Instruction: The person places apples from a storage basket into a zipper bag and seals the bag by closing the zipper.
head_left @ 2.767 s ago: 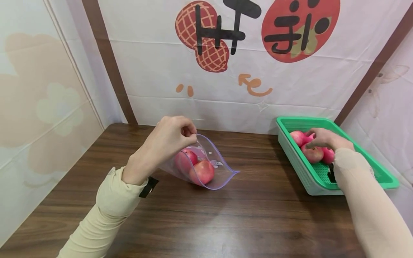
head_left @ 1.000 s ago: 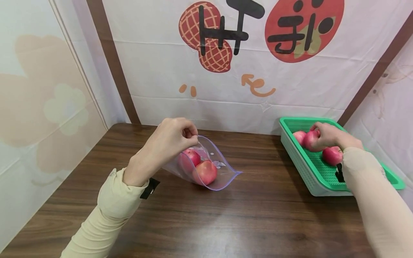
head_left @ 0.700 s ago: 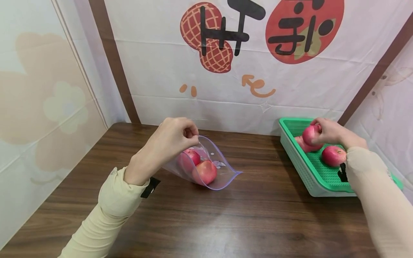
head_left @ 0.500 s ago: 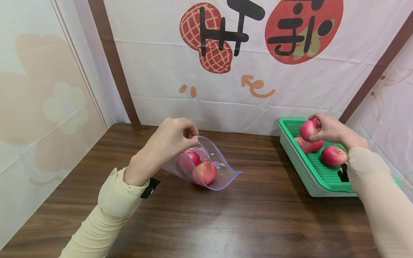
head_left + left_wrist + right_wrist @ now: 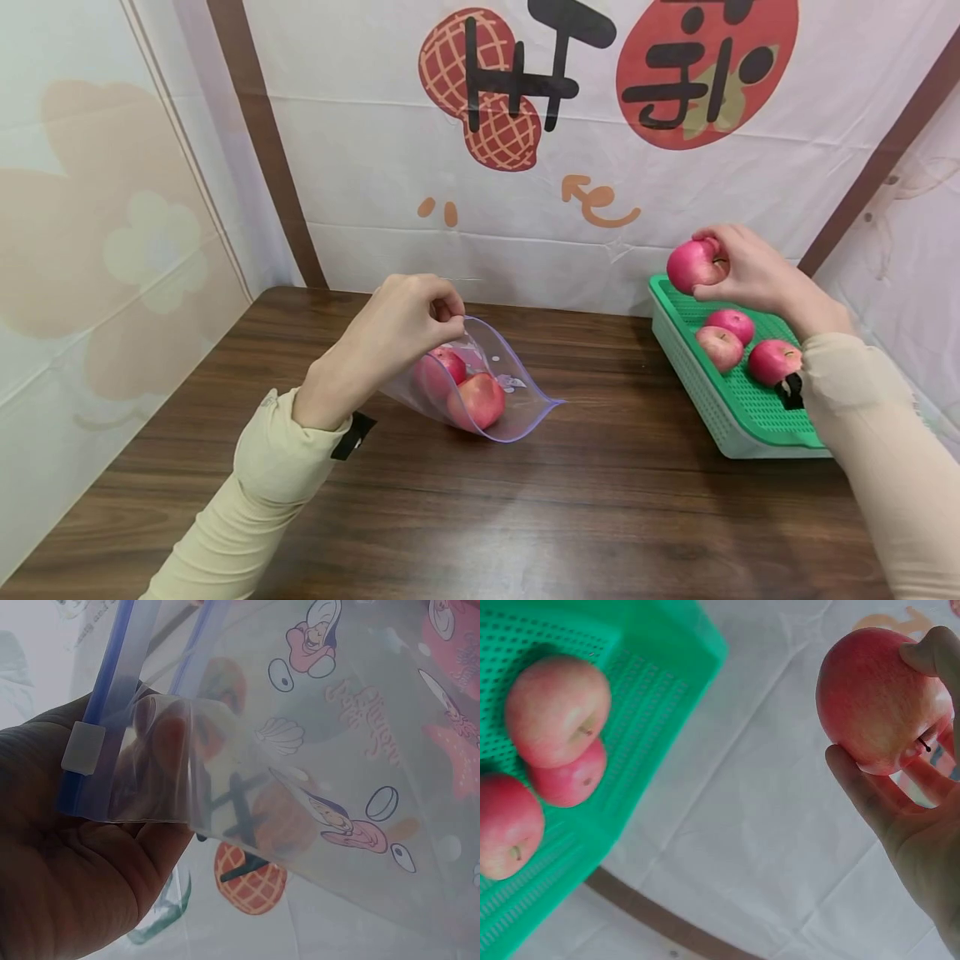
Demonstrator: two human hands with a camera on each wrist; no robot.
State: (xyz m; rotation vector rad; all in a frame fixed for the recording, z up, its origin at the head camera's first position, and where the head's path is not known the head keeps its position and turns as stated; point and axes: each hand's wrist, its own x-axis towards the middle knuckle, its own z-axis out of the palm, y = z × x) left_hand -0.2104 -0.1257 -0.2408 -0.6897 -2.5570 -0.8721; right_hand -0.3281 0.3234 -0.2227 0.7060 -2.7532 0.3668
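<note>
In the head view my left hand (image 5: 408, 321) pinches the upper corner of a clear zip bag (image 5: 517, 421), its mouth gaping to the right. Two apples (image 5: 477, 402) lie inside the bag. The left wrist view shows the white slider (image 5: 83, 748) of the bag's blue zip against my hand. My right hand (image 5: 765, 271) grips a red apple (image 5: 690, 265) by its sides, raised above the green basket (image 5: 738, 425). Three more apples (image 5: 559, 711) sit in that basket, seen in the right wrist view too.
The brown wooden table (image 5: 480, 517) runs under everything. A white printed cloth (image 5: 360, 167) hangs behind it, with further cloth (image 5: 90, 275) along the left side. The basket stands at the table's back right, near the right-hand cloth.
My right hand has taken an apple from the basket, lifted it above the basket and moved a little left. My left hand keeps its hold on the bag, nearly still.
</note>
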